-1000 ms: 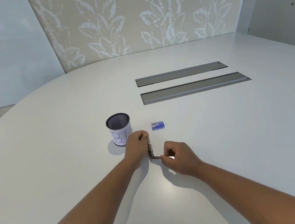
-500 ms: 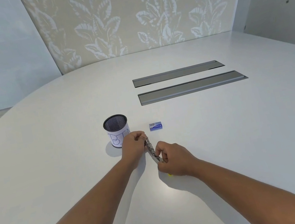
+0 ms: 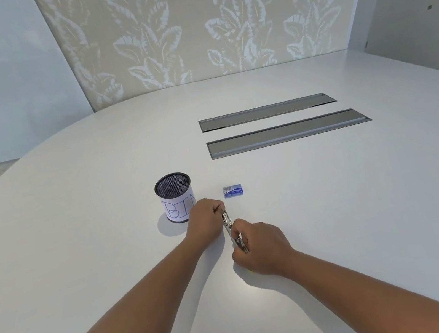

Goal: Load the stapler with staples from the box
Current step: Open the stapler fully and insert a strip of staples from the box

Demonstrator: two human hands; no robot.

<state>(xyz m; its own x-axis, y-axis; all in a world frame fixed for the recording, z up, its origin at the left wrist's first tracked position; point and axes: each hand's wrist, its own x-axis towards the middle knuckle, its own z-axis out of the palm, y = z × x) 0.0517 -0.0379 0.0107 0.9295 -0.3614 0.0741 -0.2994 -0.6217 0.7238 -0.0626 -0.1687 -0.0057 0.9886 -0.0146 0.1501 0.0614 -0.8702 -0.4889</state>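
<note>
Grip: left hand (image 3: 205,221) and right hand (image 3: 257,243) pinch opposite ends of the stapler (image 3: 230,230).
Box: staple box (image 3: 233,190) sits just beyond, nearer the left hand.
Axis: stapler runs away from the person.

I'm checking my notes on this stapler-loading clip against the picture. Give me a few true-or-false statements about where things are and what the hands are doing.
1. Both hands, left hand and right hand, hold the stapler. True.
2. The staple box is in the right hand. False: it lies on the table, untouched.
3. The mesh cup lies tipped over. False: it stands upright.
4. The staple box lies to the right of the mesh cup. True.
</note>
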